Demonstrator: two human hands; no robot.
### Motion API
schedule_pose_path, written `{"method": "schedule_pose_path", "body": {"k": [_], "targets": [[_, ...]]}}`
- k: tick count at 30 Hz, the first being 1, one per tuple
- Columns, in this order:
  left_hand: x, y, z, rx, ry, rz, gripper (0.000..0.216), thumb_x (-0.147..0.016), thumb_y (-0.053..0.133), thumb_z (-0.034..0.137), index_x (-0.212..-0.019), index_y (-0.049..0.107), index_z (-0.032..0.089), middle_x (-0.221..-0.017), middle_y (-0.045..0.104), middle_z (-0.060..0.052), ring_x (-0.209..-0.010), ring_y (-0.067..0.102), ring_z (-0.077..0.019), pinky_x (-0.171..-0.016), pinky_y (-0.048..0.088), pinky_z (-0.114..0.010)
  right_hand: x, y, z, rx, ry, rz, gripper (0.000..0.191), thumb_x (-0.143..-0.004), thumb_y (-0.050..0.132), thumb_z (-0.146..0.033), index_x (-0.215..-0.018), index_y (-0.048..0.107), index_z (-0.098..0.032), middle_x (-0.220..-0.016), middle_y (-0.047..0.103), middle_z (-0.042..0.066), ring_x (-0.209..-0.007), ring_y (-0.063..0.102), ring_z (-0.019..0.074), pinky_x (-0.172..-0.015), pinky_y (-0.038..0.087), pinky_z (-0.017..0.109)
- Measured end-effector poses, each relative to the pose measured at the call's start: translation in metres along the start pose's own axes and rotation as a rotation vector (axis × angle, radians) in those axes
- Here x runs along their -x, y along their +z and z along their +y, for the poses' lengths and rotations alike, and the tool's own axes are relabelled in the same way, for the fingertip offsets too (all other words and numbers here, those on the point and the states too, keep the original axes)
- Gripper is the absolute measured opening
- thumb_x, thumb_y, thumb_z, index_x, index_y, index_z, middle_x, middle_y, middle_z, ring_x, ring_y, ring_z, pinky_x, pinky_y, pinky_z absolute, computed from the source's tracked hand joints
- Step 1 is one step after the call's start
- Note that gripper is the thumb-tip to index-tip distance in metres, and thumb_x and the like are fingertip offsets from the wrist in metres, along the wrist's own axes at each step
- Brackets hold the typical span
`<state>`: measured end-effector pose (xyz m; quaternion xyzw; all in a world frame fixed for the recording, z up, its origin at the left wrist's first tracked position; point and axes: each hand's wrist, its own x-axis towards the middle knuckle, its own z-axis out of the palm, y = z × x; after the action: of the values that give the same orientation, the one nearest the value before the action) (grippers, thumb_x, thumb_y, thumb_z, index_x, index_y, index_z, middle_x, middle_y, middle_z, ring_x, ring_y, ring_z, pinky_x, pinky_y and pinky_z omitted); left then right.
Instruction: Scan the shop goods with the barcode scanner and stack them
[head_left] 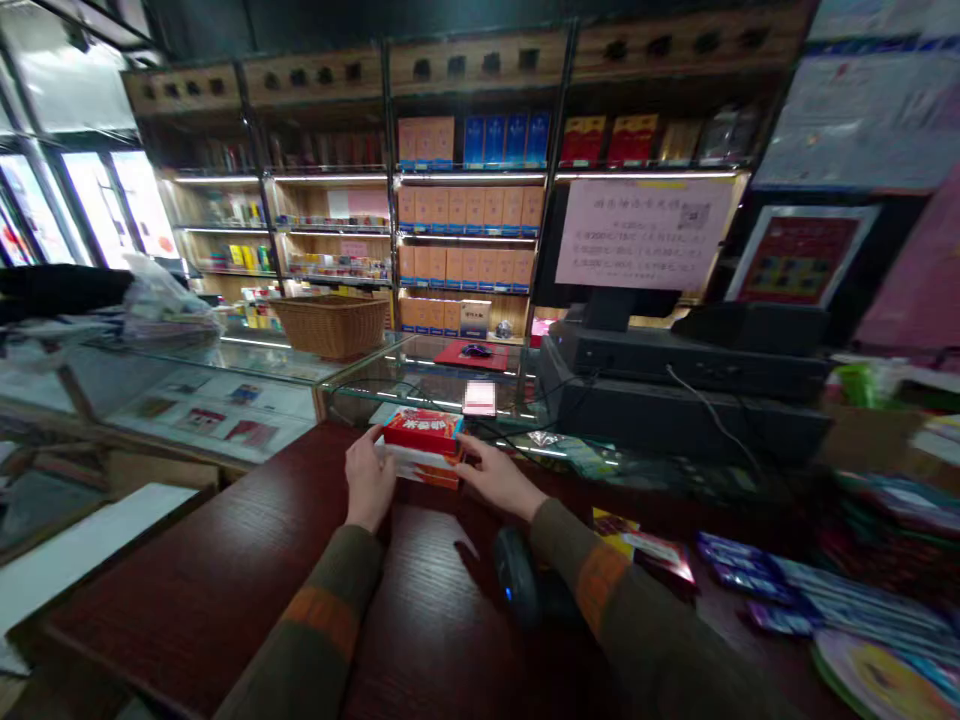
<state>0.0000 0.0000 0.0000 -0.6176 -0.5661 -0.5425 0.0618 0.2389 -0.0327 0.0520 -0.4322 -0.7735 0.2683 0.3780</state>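
Note:
Both my hands grip a small stack of red and white boxes (422, 432) at the far edge of a dark wooden counter (225, 580). My left hand (369, 478) is curled against the stack's left side. On the right side my right hand (495, 478) presses with its fingers closed on the boxes. A pink phone or card (479, 397) lies just beyond the stack on the glass counter (390, 375).
A wicker basket (332, 324) stands on the glass counter at left. A black cash register (675, 385) with a paper notice sits at right. A dark round device (517, 578) lies under my right forearm. Colourful packets (750, 580) cover the counter's right side. Shelves of boxes fill the back wall.

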Motion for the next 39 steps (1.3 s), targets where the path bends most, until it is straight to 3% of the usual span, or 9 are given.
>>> {"method": "schedule_pose_path", "body": {"k": [9,17,27,32,39], "targets": [[0.001,-0.003,0.004,0.014,0.001,0.055,0.051,-0.079,0.051,0.015,-0.130,0.053,0.013,-0.122,0.063,-0.016,-0.116,0.056,-0.0306,-0.104,0.044,-0.049,0.006,-0.007,0.003,-0.056,-0.009,0.034,0.056,-0.084,0.063,-0.021,-0.139,0.057,-0.025,-0.137,0.064,0.005,-0.128,0.057,0.0259,-0.110,0.045,0.042],[0.004,-0.015,0.027,0.012,0.105,0.153,0.041,-0.088,0.049,0.020,-0.128,0.054,0.012,-0.121,0.061,-0.016,-0.114,0.054,-0.0299,-0.101,0.044,-0.048,0.028,-0.027,0.002,-0.060,-0.016,0.016,0.051,-0.086,0.056,-0.018,-0.137,0.057,-0.022,-0.136,0.064,0.006,-0.127,0.059,0.0228,-0.111,0.045,0.041],[0.019,-0.013,0.056,0.072,0.373,0.032,0.031,-0.093,0.046,0.019,-0.121,0.058,0.018,-0.117,0.064,-0.011,-0.114,0.056,-0.0264,-0.107,0.038,-0.047,0.063,-0.060,0.008,0.055,0.079,0.090,0.048,-0.086,0.057,-0.022,-0.134,0.060,-0.017,-0.135,0.064,0.012,-0.125,0.060,0.0250,-0.110,0.045,0.044],[0.023,-0.011,0.064,0.104,0.419,-0.052,0.027,-0.092,0.046,0.018,-0.114,0.062,0.020,-0.115,0.064,-0.010,-0.111,0.057,-0.0253,-0.102,0.042,-0.044,0.083,-0.079,0.015,0.113,0.088,0.144,0.045,-0.085,0.058,-0.023,-0.129,0.064,-0.018,-0.133,0.066,0.010,-0.126,0.059,0.0260,-0.112,0.042,0.045],[0.031,-0.010,0.073,0.110,0.436,-0.146,0.025,-0.093,0.046,0.019,-0.108,0.066,0.023,-0.114,0.066,-0.007,-0.110,0.059,-0.0241,-0.108,0.038,-0.049,0.115,-0.108,0.023,0.107,0.104,0.210,0.040,-0.086,0.057,-0.025,-0.124,0.068,-0.020,-0.130,0.068,0.009,-0.123,0.061,0.0257,-0.110,0.043,0.045]]}}
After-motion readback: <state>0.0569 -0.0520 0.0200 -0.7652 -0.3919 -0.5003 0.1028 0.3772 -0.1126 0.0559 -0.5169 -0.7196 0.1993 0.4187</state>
